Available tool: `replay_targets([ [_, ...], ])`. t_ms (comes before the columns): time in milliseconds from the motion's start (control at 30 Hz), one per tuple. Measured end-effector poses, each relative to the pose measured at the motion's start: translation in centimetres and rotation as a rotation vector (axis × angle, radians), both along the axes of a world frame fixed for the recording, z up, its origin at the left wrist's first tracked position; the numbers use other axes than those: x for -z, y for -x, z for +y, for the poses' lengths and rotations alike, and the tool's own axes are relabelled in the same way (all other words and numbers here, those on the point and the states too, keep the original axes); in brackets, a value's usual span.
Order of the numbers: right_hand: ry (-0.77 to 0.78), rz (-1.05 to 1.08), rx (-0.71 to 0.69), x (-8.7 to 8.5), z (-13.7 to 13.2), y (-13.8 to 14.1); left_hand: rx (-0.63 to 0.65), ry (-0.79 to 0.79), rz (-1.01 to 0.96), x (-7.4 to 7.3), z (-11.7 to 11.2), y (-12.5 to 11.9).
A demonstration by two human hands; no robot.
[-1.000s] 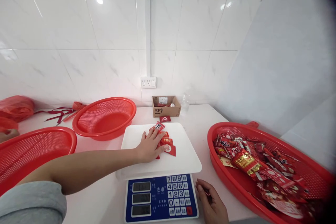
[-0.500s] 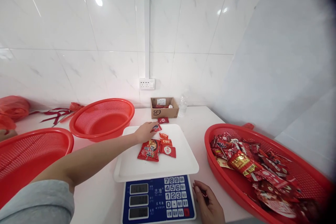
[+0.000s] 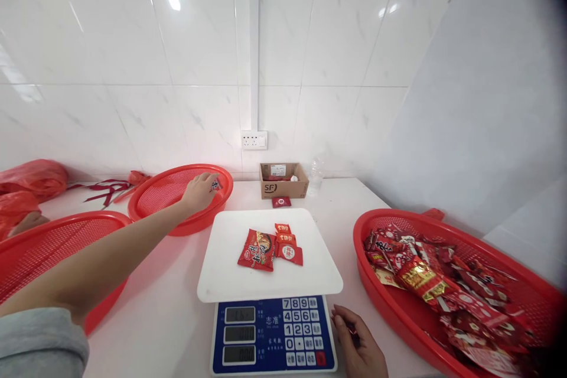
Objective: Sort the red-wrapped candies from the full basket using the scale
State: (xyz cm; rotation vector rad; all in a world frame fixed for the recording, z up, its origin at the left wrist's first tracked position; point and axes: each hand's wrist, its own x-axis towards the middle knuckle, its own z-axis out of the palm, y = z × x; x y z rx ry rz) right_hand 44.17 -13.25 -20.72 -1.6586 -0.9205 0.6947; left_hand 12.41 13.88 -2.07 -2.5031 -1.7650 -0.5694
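Left hand point(image 3: 200, 191) reaches over the far red basket point(image 3: 181, 198), fingers pinched on a small red packet point(image 3: 215, 185). Right hand point(image 3: 361, 347) rests loosely curled on the worktop point(image 3: 155, 307) beside the scale point(image 3: 271, 292), which carries several red packets point(image 3: 271, 247).

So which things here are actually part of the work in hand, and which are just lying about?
In use:
- left hand holding a small red packet over the far red basket
- scale with red packets on its tray
- right basket of packets
- right hand beside the scale

Lying about:
- cardboard box
- loose packet
- red ribbons
- red bags
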Motion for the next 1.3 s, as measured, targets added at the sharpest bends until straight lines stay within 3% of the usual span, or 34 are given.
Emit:
replay_targets([
  [133,-0.013,0.01,0.003,-0.2,0.0,0.2,0.037,0.048,0.011,1.2,-1.3,-0.1],
  [367,0.013,-0.016,0.007,-0.3,0.0,0.3,0.486,0.285,0.032,4.5,-7.4,-6.4],
  [467,-0.007,-0.029,0.013,-0.5,-0.1,0.4,0.562,0.342,-0.009,4.8,-9.1,-8.1],
  [633,-0.025,-0.031,0.027,-0.5,0.0,0.5,0.455,0.378,-0.158,4.7,-9.4,-8.7],
  [767,-0.018,-0.036,0.012,-0.1,0.0,0.4,0.317,0.427,-0.303,3.9,-8.1,-7.5],
  [933,-0.011,-0.027,-0.002,-0.1,-0.1,0.4,0.123,0.28,-0.418,0.5,-5.2,-3.7],
  [1100,-0.022,-0.028,-0.023,-0.2,0.0,0.5,-0.053,0.05,-0.342,-2.7,-1.9,0.3],
  [1200,-0.024,-0.041,-0.02,-0.2,-0.1,0.6,-0.037,-0.001,-0.261,-2.3,-0.9,0.6],
  [1300,-0.034,-0.042,-0.015,-0.4,-0.1,0.8,0.103,0.037,-0.181,0.1,-1.3,-1.7],
])
